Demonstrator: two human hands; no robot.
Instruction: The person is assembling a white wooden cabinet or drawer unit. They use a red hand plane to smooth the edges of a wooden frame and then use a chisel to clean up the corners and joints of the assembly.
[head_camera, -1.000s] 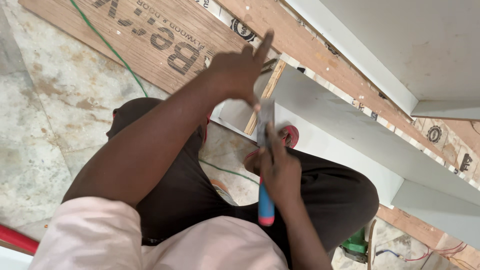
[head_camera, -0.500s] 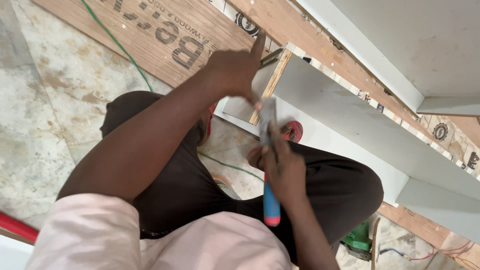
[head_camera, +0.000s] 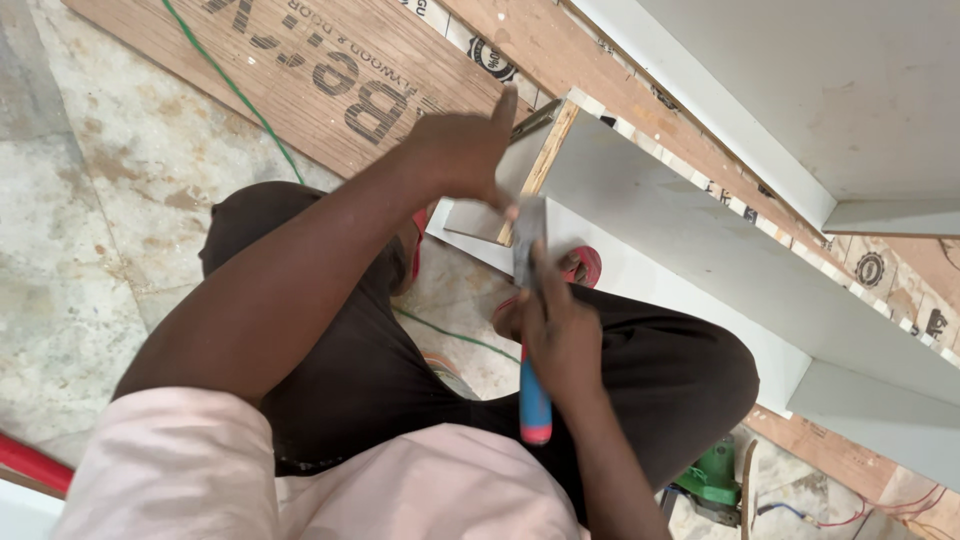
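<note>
My right hand grips a hammer with a blue and red handle, its metal head raised toward the near end of a long grey board with a raw wood edge. My left hand is pinched at that board end, index finger sticking up, just above the hammer head. What the fingers pinch is too small to see. I sit on the floor in dark trousers and a pale pink shirt, knees either side of the board end.
A brown plywood sheet with printed lettering lies on the stained floor, crossed by a green cord. A large grey panel fills the top right. A green power tool sits by my right leg. A red bar lies at the left edge.
The hammer head has come up closer to my left fingers at the board end. My left hand stays pinched in about the same spot.
</note>
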